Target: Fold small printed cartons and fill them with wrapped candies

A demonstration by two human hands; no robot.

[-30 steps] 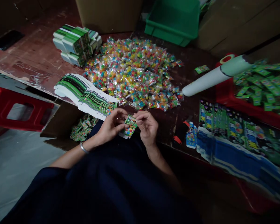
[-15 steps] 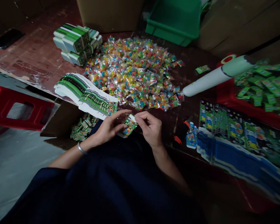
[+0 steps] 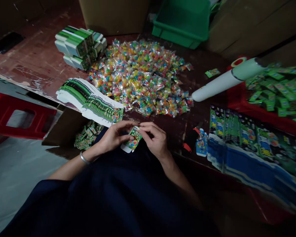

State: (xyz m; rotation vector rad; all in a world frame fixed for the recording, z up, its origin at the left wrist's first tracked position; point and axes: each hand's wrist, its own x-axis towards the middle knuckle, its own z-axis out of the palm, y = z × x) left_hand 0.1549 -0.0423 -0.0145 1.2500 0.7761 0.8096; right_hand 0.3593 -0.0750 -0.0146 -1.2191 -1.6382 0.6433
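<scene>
At the near edge of the counter (image 3: 175,128), a small carton (image 3: 135,140) pinched from both sides

Beyond spreads the candy heap (image 3: 138,79). The left grip (image 3: 130,130) is closed on the carton's side, thumb on its print; the right grip (image 3: 139,128), drawn in, pinches the far end, covering white that showed a moment ago, so that end seems folded. Lengthwise the carton slants away rightward, white flap (image 3: 126,148) nearest

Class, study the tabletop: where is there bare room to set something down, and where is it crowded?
Bare tabletop shows at left, between the dark flat object and the strapped stacks. A narrower strip lies between the right hand and the red-and-black tool. The middle is crowded with colorful packets, the right with printed sheets.
</scene>
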